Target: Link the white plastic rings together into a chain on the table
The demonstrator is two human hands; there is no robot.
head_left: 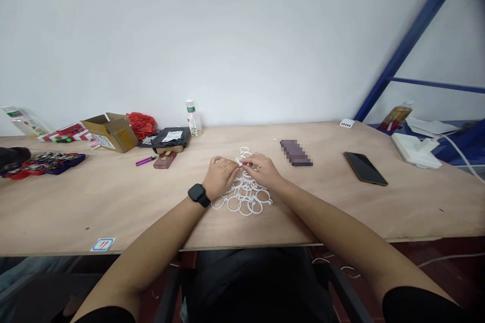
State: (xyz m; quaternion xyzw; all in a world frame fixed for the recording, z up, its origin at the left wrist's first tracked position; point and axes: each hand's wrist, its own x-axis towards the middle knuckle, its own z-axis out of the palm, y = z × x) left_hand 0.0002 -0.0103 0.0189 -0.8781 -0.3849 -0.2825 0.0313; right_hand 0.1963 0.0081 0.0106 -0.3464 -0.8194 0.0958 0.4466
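My left hand [221, 177], with a black watch [199, 195] on its wrist, and my right hand [264, 169] meet above the table. Their fingertips pinch a small white plastic ring piece [239, 162], mostly hidden by the fingers. Beneath and in front of both hands lies a loose pile of white plastic rings [234, 204], several with small tabs on the rim and many overlapping. A few more white rings [244, 150] show just beyond the fingertips. The hands cover the middle of the pile.
To the left are a dark red small box [164, 160], a purple pen-like stick [145, 161], a black package [172, 136], a bottle [192, 118] and an opened carton [110, 132]. On the right lie a blurred dark rectangular item [295, 153], a phone [365, 168] and a white charger [416, 150].
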